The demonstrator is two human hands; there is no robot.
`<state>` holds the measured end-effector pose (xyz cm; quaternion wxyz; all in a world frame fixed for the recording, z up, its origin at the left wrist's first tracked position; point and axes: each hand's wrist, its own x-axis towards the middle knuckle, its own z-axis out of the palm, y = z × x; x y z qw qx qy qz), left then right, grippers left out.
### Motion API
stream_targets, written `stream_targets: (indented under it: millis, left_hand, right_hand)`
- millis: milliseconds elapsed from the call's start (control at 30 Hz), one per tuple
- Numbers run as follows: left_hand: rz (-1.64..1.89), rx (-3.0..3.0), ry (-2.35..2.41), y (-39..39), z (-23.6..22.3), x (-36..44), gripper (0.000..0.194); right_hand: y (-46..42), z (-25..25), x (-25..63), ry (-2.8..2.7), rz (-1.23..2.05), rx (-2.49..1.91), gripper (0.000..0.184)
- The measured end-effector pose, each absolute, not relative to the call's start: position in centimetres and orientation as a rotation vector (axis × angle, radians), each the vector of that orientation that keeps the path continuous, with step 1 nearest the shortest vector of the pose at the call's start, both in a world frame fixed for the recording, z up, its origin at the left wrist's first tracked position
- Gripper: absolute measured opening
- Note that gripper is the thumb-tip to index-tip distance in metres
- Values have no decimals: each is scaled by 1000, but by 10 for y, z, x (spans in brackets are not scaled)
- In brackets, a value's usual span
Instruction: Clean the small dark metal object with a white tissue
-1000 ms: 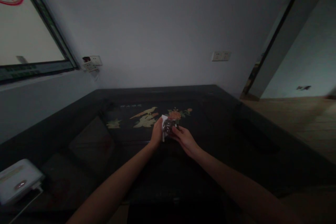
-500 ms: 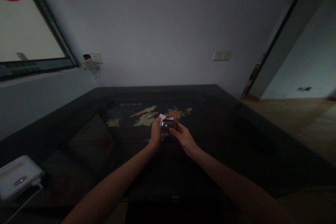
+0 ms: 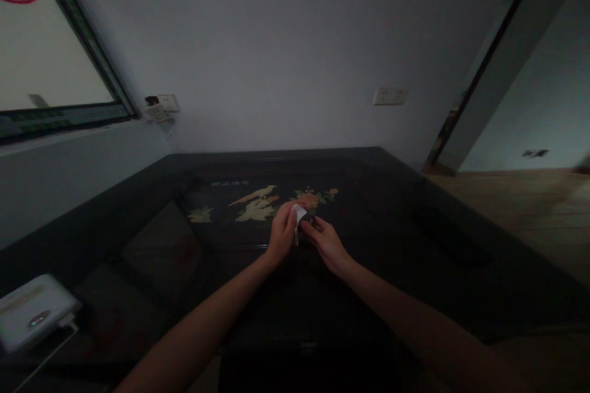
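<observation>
My left hand is closed on a white tissue, pressing it against a small dark glossy object. The object's kind is hard to tell, since fingers and tissue cover most of it. From the other side my right hand grips the object, its thumb lying across the near face. Both hands meet over the middle of a dark, shiny table, just in front of its bird and flower picture.
A white box-shaped device with a cable sits at the table's left edge. Wall sockets are on the wall behind, with a plugged-in adapter near the window. Wooden floor shows at right.
My left hand has moved right and wrapped the tissue further over the dark object, so less of it shows. My right hand still grips it in nearly the same place.
</observation>
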<state>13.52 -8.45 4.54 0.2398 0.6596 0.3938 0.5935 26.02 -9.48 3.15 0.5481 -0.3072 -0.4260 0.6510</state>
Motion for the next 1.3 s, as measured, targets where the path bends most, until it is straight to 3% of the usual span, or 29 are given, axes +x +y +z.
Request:
stream_targets:
  millis: [233, 367, 600, 733, 833, 1033, 1300]
  left_hand:
    - [1426, 911, 882, -73, 42, 137, 42]
    - [1381, 809, 893, -72, 42, 138, 39]
    - [1627, 1620, 1177, -86, 46, 136, 39]
    - [1592, 2246, 1084, -88, 47, 133, 30]
    - [1546, 2356, 1022, -87, 48, 131, 30]
    - [1603, 1805, 1090, -81, 47, 131, 35]
    - [1414, 778, 877, -69, 35, 138, 40]
  right_hand:
    - [-100, 38, 260, -1061, 1544, -690, 40]
    - [-99, 37, 259, -1050, 1544, -708, 41]
    - [-96, 32, 259, -1048, 1518, -731, 43]
    - [-92, 26, 257, -1030, 1530, -717, 43]
    - [-92, 25, 257, -1028, 1548, -716, 41]
    - [-95, 31, 259, -1033, 1548, -720, 41]
    - [-94, 28, 259, -1009, 1598, -707, 44]
